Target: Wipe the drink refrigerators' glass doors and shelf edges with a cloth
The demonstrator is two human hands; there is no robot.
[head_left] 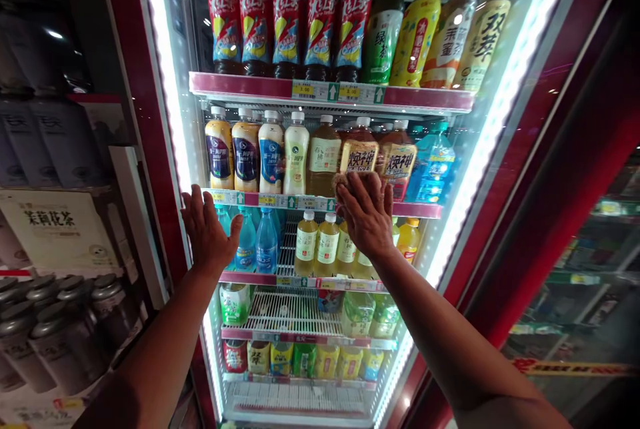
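A lit drinks fridge [330, 101] with a glass front and several shelves of bottles fills the middle of the view. My left hand [210, 232] is open at the left side of the glass, fingers spread and pointing up, with nothing in it. Higher and to the right, my right hand [367, 212] lies flat over a brown cloth [342, 183], pressing it to the glass in front of the second shelf. Only the cloth's edges show around my fingers. Behind that hand stand amber bottles [361, 149], partly covered by it.
Red-capped tea bottles [289, 22] line the top shelf, and blue bottles [267, 242] stand behind my left hand. Bright light strips run down both sides of the fridge. Dark cans [65, 322] are stacked at left; a red frame [545, 215] slants along the right.
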